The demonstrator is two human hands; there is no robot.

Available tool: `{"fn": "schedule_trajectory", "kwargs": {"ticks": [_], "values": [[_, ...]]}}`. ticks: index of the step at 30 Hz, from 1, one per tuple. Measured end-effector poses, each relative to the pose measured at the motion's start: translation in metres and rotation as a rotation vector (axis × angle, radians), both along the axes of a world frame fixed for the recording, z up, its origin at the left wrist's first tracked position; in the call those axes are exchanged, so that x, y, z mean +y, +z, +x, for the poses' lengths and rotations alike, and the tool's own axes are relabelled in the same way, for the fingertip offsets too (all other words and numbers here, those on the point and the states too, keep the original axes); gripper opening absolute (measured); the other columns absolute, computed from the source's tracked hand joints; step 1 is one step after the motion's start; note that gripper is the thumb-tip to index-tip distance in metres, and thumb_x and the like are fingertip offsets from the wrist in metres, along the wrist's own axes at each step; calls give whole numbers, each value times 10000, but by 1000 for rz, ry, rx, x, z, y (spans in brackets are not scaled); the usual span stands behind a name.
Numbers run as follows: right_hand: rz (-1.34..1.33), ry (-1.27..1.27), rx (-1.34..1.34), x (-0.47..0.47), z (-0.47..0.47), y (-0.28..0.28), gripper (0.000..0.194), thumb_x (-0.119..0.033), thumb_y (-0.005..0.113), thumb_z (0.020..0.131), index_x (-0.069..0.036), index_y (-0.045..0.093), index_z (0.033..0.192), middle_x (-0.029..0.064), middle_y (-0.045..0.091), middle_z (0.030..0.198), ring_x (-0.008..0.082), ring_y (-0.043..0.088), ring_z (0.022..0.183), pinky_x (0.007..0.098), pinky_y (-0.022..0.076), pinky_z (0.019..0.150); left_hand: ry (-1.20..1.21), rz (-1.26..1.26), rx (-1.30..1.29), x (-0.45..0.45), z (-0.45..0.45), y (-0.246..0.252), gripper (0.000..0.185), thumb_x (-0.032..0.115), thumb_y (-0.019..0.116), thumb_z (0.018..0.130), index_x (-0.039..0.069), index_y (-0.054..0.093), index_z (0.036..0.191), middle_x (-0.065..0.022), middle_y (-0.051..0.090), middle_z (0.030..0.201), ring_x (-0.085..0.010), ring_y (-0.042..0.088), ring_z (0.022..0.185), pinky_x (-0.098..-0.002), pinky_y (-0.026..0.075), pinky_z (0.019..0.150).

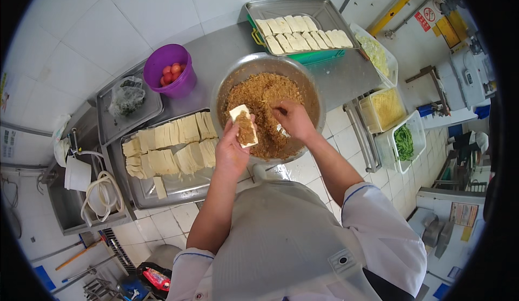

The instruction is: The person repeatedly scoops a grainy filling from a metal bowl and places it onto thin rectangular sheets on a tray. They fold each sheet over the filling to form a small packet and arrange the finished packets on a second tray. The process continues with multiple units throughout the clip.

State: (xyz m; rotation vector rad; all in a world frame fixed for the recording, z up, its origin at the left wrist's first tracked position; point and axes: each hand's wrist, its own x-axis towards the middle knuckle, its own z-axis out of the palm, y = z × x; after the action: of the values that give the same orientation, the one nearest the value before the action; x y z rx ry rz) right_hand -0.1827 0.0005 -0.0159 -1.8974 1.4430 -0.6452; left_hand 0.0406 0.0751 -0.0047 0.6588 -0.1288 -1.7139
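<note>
My left hand (234, 149) holds up a pale rectangular slice (255, 139), perhaps tofu or dough, with brown minced filling (244, 124) spread over its middle. Below it is a large steel bowl (318, 110) of crumbly brown filling (259, 88). Over the bowl's right side, my right hand (295, 118) has its fingers curled inward; what lies between them is hidden. A small white shiny thing (282, 130) shows just under that hand. To the left, a metal tray (182, 193) carries rows of stacked plain slices (162, 161), with one lying apart (159, 187).
At the back, another metal tray (292, 7) of pale pieces rests on a green crate (320, 58). A purple bucket (190, 78) of tomatoes and a bagged dark item (127, 96) stand left. Rightward are tubs of yellow shreds (388, 108) and chopped greens (404, 142). A hose (107, 195) hangs at the sink.
</note>
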Motion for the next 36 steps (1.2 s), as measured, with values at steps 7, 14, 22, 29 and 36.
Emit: {"fn": "schedule_trajectory", "kwargs": {"ticks": [7,14,22,29,36], "values": [[550,504,726,2,-34,-136,440,-377,655,917,35,778,1010,276,751,1072,450,717,1027,508,569,897,74,-19,-26,1,12,-6,448,192,517,1094,-8,487,1494,-204,631,1437,-311,615,1343,-434,507,1154],[464,573,501,12,-10,-165,368,-277,709,838,43,785,1005,236,768,1031,402,738,931,475,587,843,75,-11,19,2,14,-10,447,214,538,1101,1,493,1491,-180,636,1432,-304,611,1353,-429,510,1152],[1116,105,-445,5,-19,-101,315,-184,800,963,-22,706,1217,25,723,1044,123,688,1007,307,597,868,57,56,-41,5,16,-25,405,189,593,1075,36,534,1445,-139,663,1406,-273,643,1317,-407,529,1108],[738,78,-703,4,8,4,222,-226,735,1028,-12,750,1085,3,735,1027,111,702,941,286,573,828,-47,124,-116,9,4,-34,412,216,564,1090,94,534,1483,-71,691,1342,-202,675,1224,-374,540,1046],[-132,243,-151,14,50,43,119,-76,765,885,-32,739,993,143,717,982,344,711,923,423,569,811,-113,64,-129,11,-12,-21,414,307,625,1069,172,569,1457,10,675,1360,-167,642,1276,-395,499,1089]]}}
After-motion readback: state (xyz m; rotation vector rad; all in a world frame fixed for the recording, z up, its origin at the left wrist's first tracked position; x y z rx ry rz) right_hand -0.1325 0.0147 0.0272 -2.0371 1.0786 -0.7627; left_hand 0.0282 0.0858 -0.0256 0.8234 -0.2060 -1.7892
